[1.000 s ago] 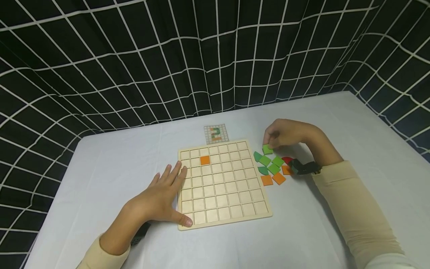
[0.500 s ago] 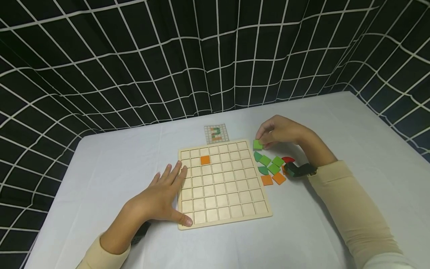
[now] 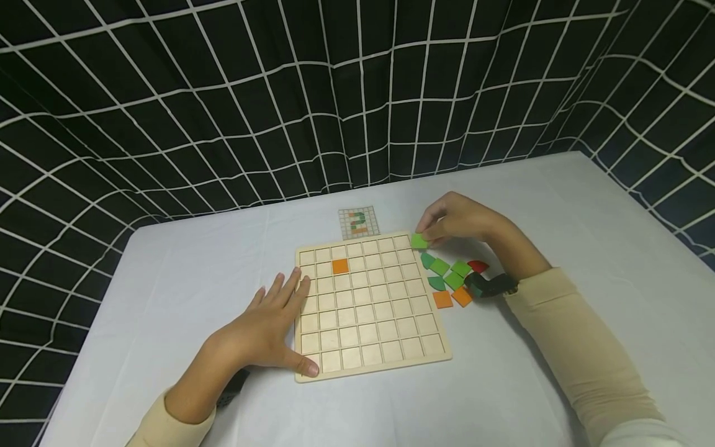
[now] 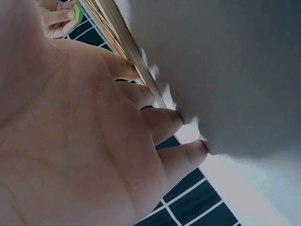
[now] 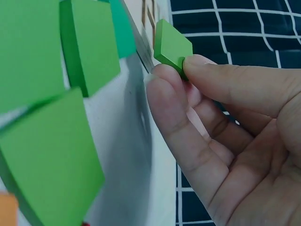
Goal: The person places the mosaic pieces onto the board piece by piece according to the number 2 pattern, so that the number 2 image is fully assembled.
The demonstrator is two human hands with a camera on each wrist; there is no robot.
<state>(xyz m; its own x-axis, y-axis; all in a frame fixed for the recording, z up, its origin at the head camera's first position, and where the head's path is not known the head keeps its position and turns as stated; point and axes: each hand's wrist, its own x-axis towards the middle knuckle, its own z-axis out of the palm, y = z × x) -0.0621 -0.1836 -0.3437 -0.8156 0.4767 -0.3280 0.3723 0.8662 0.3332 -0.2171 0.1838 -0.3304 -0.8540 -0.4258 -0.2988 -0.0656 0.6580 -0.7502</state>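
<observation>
A pale wooden grid board [image 3: 368, 304] lies on the white table, with one orange square tile [image 3: 340, 266] in a cell of its second row. My left hand [image 3: 265, 329] rests on the board's left edge, fingers spread, thumb on the near left corner. At the far right corner of the board, my right hand [image 3: 463, 218] pinches a light green square tile [image 3: 419, 241] between thumb and fingers. The right wrist view shows that green tile [image 5: 173, 47] held at the fingertips, raised off the table.
Right of the board lie loose pieces: light green squares [image 3: 454, 280], dark green curved pieces [image 3: 437, 284], orange squares [image 3: 443, 300] and a red piece [image 3: 478, 266]. A small pattern card [image 3: 359, 222] lies behind the board. A black gridded curtain [image 3: 357, 93] hangs behind the table.
My right hand has lifted the green tile from beside the pile and carried it left to the board's far right corner. My left hand has stayed in place.
</observation>
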